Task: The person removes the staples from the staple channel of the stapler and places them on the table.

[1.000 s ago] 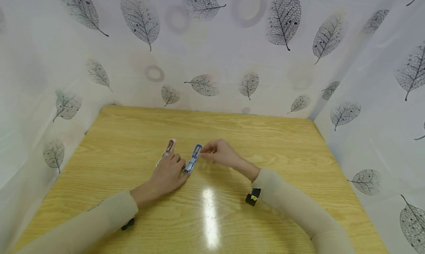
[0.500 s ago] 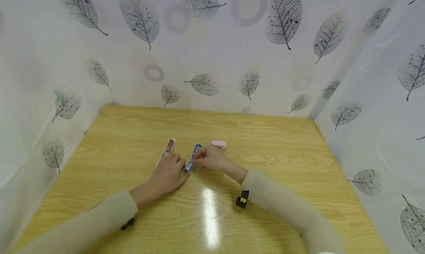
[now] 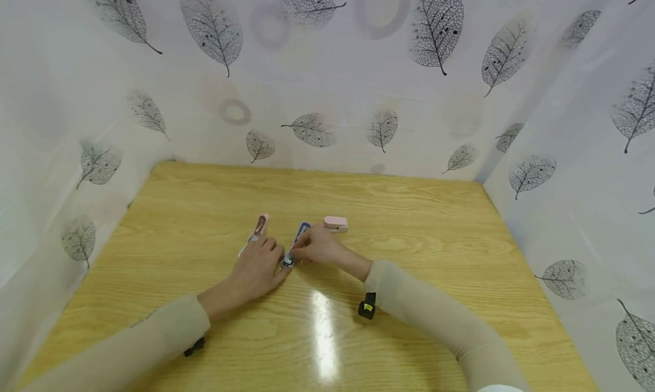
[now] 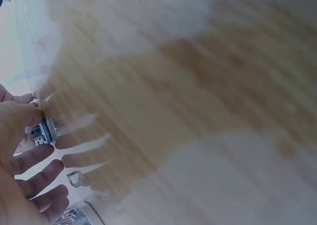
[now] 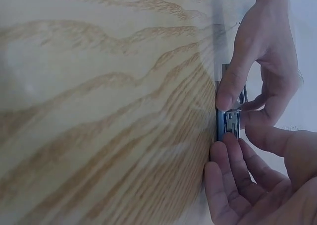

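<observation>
Blue stapler [image 3: 304, 228]: here in the middle of the action, between the two hands and slanting away from the person; its metal workings show, and the near end is mostly covered by fingers.

Left hand [image 3: 255, 268]: thumb on one side, forefinger on the other, pinching the stapler near its close end; the remaining fingers bend with small gaps between them; low and close to the wood — a hold that looks meant to keep the stapler from sliding.

Right hand [image 3: 322, 246]: in from the other side, thumb and fingertips pinching at the same stapler, other fingers curled in beside them; whether they have the body itself or some small part of its insides, I cannot tell; coming from opposite sides probably lets one hand steady while the other does the fine work.

Long pink stapler [image 3: 261, 223]: stretched out just beyond the left hand's fingers, partly hidden by them; touching or not, I cannot tell; likely parked there to leave the middle free.

Short pink stapler [image 3: 335, 222]: folded compact, lying crosswise just past the right hand; seemingly out of the way yet within easy reach.

Small metal piece [image 4: 74, 179]: near the left fingertips in the left wrist view; too blurred to name.

Table [image 3: 409, 227]: glossy wood under everything — flat support for such a small job.
</observation>
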Demonstrator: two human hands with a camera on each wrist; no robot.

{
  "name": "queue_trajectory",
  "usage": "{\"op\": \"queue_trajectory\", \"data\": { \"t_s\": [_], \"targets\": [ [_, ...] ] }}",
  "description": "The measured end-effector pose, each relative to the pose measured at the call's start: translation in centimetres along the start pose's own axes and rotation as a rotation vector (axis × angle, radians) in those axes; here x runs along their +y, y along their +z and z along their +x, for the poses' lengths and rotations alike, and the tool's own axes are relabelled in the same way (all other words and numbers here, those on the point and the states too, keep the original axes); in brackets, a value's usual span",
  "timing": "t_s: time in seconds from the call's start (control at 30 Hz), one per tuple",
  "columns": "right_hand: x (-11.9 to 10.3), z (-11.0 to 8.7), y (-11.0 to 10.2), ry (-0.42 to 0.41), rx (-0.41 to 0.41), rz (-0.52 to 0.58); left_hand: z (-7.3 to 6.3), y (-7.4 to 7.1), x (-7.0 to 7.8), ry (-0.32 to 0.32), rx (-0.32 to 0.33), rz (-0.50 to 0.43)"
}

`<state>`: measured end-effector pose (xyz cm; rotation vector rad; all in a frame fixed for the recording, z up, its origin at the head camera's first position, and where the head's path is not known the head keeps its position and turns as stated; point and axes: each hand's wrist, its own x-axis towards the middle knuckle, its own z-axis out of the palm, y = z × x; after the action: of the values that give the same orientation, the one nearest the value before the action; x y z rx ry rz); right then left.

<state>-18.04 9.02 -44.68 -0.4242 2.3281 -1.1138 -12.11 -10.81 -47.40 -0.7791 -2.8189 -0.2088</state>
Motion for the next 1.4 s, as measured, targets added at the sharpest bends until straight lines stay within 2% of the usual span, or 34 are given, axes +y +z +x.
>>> {"op": "queue_trajectory", "data": {
  "t_s": [0.43,0.8,1.17,1.4],
  "targets": [
    [0.1,-0.1,0.0,-0.016,-0.03,0.06,-0.1,0.0,0.1,0.018,0.016,0.015],
    [0.8,0.2,0.1,-0.036,-0.076,0.166,-0.1,0.1,0.0,0.04,0.04,0.037],
    [2.0,-1.5,-1.6,0.011,-0.071,0.345,-0.1,0.3,0.1,0.017,0.043,-0.009],
    [3.0,-3.0,-2.9,0.059,-0.086,0.335,-0.1,0.2,0.2,0.009,0.026,-0.007]
  ]
}}
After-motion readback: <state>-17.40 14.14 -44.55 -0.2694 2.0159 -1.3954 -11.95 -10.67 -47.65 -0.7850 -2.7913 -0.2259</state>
